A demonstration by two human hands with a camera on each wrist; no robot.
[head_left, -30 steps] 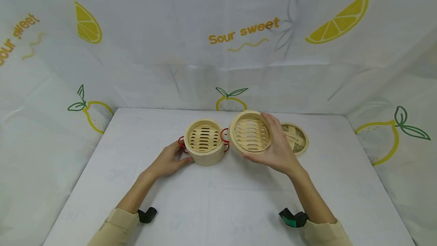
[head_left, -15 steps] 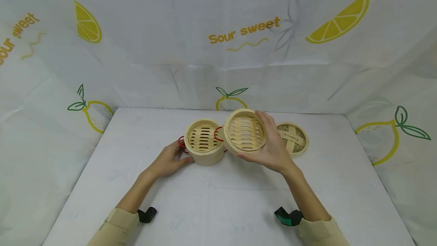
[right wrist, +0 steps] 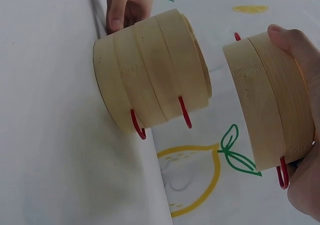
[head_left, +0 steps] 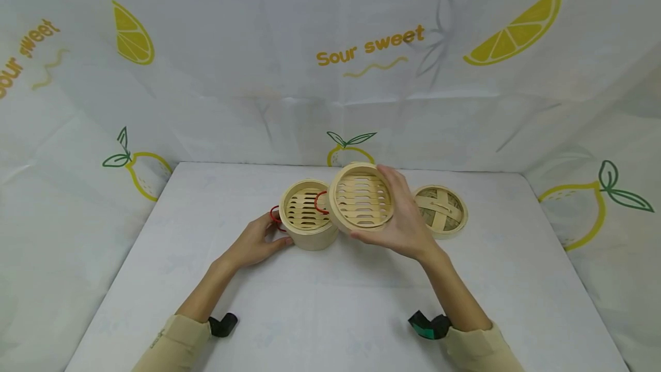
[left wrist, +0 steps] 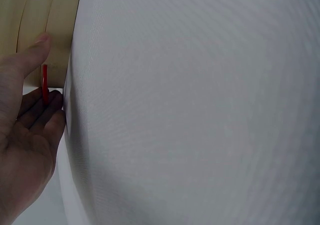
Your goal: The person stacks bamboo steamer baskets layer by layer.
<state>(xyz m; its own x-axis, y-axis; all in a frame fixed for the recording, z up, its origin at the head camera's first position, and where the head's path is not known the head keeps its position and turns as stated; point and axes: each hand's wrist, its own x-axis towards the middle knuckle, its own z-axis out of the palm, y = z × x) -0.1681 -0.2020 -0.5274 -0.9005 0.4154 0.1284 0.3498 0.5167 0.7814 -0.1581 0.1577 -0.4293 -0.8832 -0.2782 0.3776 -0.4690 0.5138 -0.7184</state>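
Note:
A stack of bamboo steamer baskets (head_left: pixel 308 239) with red side handles stands on the white table. My left hand (head_left: pixel 256 241) holds its left side low down. In the left wrist view, the thumb (left wrist: pixel 37 55) lies on the basket wall and the other fingers are by a red handle (left wrist: pixel 45 82). My right hand (head_left: pixel 405 220) grips another bamboo steamer basket (head_left: pixel 362 200) by its right side, tilted and raised. From the right wrist view, a gap separates this held basket (right wrist: pixel 267 97) from the stack (right wrist: pixel 150 75). In the head view it covers the stack's right edge.
Right of the held basket, a round woven bamboo lid (head_left: pixel 440 210) with a strap across it lies on the table (head_left: pixel 310 314). A white cloth backdrop (head_left: pixel 232 73) with lemon prints rises behind the table's far edge.
My right hand has moved left with the held basket, from beside the stack to overlapping its right edge in view. More of the lid now shows. The left hand and stack have stayed put.

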